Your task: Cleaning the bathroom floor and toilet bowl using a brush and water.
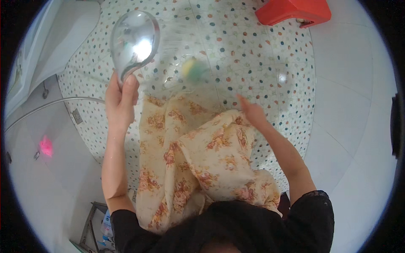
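My left hand (pixel 121 98) is closed around the handle of a chrome shower head (pixel 136 39), and faint streaks of water spread to its right. A blurred green and yellow object (pixel 194 70), perhaps a sponge, is over the wet floor between my hands. Below it, a cream cloth with a floral print (pixel 218 158) lies bunched up to my body. At the cloth's upper right edge is my right hand (pixel 253 110), blurred, with one finger pointing out; whether it touches the cloth or holds anything is unclear.
A red plastic stool (pixel 294 12) stands at the top right on the speckled tile floor (pixel 243 41). The metal shower hose (pixel 53 102) curves in from the left, near a floor drain (pixel 77 116). A pink puff (pixel 46 146) hangs on the left wall. Bottles (pixel 107 227) stand on a rack at lower left.
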`<state>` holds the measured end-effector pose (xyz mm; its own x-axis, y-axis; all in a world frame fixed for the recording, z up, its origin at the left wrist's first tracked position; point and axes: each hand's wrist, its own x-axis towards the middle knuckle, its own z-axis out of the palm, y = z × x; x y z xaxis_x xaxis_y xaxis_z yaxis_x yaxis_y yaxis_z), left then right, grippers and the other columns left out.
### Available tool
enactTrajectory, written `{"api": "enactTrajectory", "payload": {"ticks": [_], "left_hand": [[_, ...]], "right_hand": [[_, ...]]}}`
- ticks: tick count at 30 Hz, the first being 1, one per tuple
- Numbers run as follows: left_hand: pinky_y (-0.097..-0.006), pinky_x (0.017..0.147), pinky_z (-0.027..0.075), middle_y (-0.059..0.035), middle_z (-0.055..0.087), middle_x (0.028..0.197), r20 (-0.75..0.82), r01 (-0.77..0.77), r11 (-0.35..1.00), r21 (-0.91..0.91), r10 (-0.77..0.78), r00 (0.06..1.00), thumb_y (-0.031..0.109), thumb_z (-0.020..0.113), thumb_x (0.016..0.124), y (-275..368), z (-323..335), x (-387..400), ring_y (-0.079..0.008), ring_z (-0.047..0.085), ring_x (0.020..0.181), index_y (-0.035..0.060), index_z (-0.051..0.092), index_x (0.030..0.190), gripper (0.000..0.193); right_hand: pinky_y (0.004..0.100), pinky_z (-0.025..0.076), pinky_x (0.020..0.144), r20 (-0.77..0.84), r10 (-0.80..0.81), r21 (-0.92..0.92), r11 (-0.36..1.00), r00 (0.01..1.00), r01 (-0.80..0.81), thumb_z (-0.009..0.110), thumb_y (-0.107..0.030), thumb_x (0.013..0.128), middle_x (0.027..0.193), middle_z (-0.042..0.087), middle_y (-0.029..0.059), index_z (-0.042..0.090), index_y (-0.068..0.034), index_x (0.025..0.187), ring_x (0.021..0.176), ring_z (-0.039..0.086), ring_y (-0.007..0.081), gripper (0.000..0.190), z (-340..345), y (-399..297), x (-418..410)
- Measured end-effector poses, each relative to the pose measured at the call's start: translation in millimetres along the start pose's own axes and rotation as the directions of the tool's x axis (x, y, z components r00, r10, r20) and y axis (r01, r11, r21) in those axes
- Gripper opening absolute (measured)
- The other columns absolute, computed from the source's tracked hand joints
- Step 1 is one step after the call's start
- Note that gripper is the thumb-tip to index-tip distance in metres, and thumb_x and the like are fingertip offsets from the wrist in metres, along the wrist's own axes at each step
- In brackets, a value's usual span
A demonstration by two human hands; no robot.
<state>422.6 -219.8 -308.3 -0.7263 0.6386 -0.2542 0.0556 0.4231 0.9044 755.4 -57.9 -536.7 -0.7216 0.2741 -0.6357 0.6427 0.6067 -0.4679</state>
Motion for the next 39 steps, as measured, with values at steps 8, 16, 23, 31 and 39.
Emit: {"api": "enactTrajectory", "payload": {"ticks": [8, 16, 23, 31, 39], "left_hand": [[-0.0187, 0.045, 0.027, 0.0038, 0.04, 0.066, 0.252, -0.014, 0.997, 0.076, -0.005, 0.968, 0.032, 0.049, 0.097, 73.6, 12.6, -13.9, -0.0028, 0.032, 0.051, 0.0036, 0.049, 0.104, 0.03], [-0.0185, 0.046, 0.029, 0.0038, 0.04, 0.067, 0.446, 0.027, 0.991, 0.131, -0.083, 0.891, 0.031, 0.047, 0.098, 144.1, 41.8, 6.2, -0.003, 0.033, 0.054, 0.0035, 0.049, 0.104, 0.028], [-0.0196, 0.047, 0.03, 0.0008, 0.038, 0.067, 0.519, -0.041, 0.999, 0.029, 0.02, 0.855, 0.031, 0.044, 0.099, 223.8, 59.0, -27.6, -0.0051, 0.033, 0.053, 0.0075, 0.04, 0.085, 0.027], [-0.0201, 0.046, 0.03, 0.0001, 0.038, 0.066, 0.632, -0.064, 0.997, 0.041, 0.023, 0.774, 0.026, 0.044, 0.099, 329.3, 88.5, -81.5, -0.0054, 0.034, 0.052, 0.0074, 0.039, 0.084, 0.025], [-0.0205, 0.045, 0.031, 0.0006, 0.045, 0.066, 0.621, -0.091, 0.993, 0.072, 0.026, 0.784, 0.019, 0.048, 0.095, 395.1, 96.6, -127.4, -0.0052, 0.037, 0.051, 0.0036, 0.044, 0.09, 0.016]], "right_hand": [[0.0474, 0.047, 0.062, -0.26, 0.212, 0.159, 0.972, 0.942, -0.175, 0.045, -0.025, 0.093, 0.074, 0.063, 0.0183, 0.03, -0.018, 0.141, 0.07, 0.062, 0.0361, 0.051, 45.4, 3.2, -54.7], [0.0477, 0.049, 0.064, -0.11, 0.449, 0.235, 0.878, 0.887, -0.416, 0.042, -0.015, 0.091, 0.081, 0.065, 0.0181, 0.032, -0.023, 0.14, 0.072, 0.064, 0.0353, 0.05, 38.2, -33.3, -83.7], [0.0494, 0.049, 0.065, 0.161, 0.744, 0.587, 0.455, 0.648, -0.669, 0.037, -0.026, 0.096, 0.088, 0.065, 0.0225, 0.038, -0.017, 0.137, 0.075, 0.063, 0.0394, 0.043, -11.4, -13.3, -164.0], [0.0504, 0.048, 0.075, 0.058, 0.674, 0.818, 0.391, 0.736, -0.422, 0.038, -0.031, 0.095, 0.091, 0.065, 0.0208, 0.054, -0.014, 0.121, 0.085, 0.062, 0.0385, 0.035, -39.1, -89.1, -241.9], [0.0491, 0.049, 0.074, 0.106, 0.761, 0.84, 0.276, 0.64, -0.468, 0.041, -0.029, 0.094, 0.09, 0.065, 0.021, 0.053, -0.017, 0.124, 0.085, 0.063, 0.0366, 0.035, -62.2, -154.5, -373.7]]}}
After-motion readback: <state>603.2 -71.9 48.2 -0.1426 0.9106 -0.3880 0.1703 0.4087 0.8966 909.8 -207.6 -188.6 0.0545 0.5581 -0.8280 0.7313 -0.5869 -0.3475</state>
